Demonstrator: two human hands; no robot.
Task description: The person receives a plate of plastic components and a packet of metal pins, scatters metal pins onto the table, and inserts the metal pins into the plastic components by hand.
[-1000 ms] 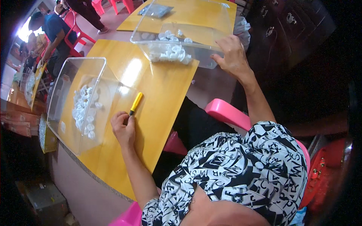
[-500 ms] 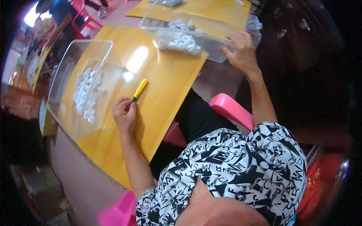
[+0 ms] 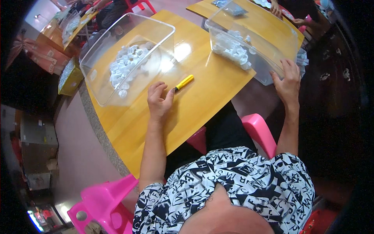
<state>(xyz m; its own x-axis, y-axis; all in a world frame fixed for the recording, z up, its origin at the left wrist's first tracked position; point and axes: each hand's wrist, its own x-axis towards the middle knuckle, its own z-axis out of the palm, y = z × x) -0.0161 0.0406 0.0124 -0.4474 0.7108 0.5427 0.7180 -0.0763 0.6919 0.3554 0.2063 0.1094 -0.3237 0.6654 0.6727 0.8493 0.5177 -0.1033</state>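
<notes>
We sit at a yellow wooden worktop (image 3: 202, 101) with our left hand (image 3: 159, 102) resting on it, fingers loosely curled and closed on nothing, the thumb tip just touching the dark end of a small yellow-handled tool (image 3: 184, 82) that lies flat beside it. Our right hand (image 3: 288, 80) reaches out to a clear plastic bin (image 3: 249, 43) that overhangs the far right edge of the worktop; its fingers are spread against the bin's near wall, holding or steadying it rather than wrapping round anything. That bin carries a heap of small white pieces (image 3: 233, 48) at its bottom. A second clear plastic bin (image 3: 128, 54) sits to the left of the tool, well clear of our left hand, with its own pile of white pieces (image 3: 126, 66). As far as we can judge, the work is at an early or between-steps stage: the tool is not lifted, no piece is in either hand, and both piles lie in their bins. Compared with a second ago, the tool lies in much the same spot by our left hand, our right hand has stayed on the same bin, and our view has shifted and tilted so both bins now sit nearer.
</notes>
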